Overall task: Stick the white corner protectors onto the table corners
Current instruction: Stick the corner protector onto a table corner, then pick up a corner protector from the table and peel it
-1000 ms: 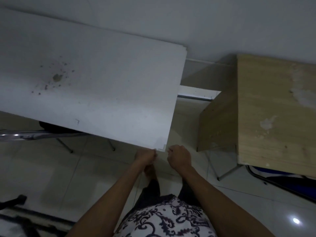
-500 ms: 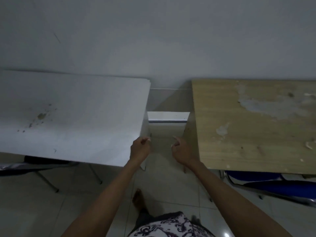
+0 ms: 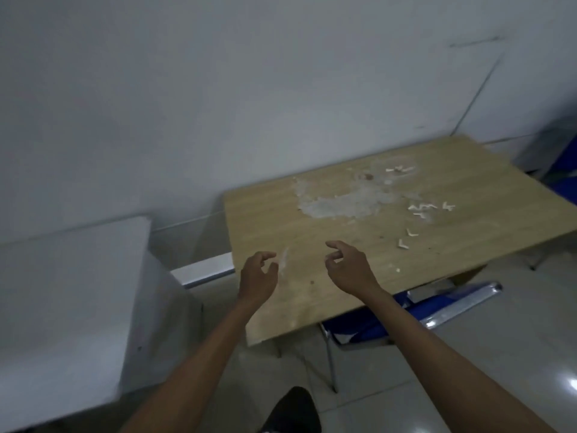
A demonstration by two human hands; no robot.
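A wooden table (image 3: 484, 214) with a worn pale patch fills the middle right. Several small white corner protectors (image 3: 420, 208) lie scattered on its right half, with one pair (image 3: 402, 244) nearer to me. A white table (image 3: 71, 292) stands at the left. My left hand (image 3: 257, 278) hovers over the wooden table's near left part, fingers curled apart and empty. My right hand (image 3: 346, 267) hovers beside it, fingers loosely spread, holding nothing. Both hands are well short of the protectors.
A blue chair (image 3: 437, 310) with a chrome frame sits tucked under the wooden table. A pale wall runs behind both tables. A gap of tiled floor (image 3: 218, 292) separates the tables. My foot (image 3: 292, 410) shows at the bottom.
My view has swung right from the white table's corner to the wooden table. Both hands left that corner and now hover, open, over the wooden top.
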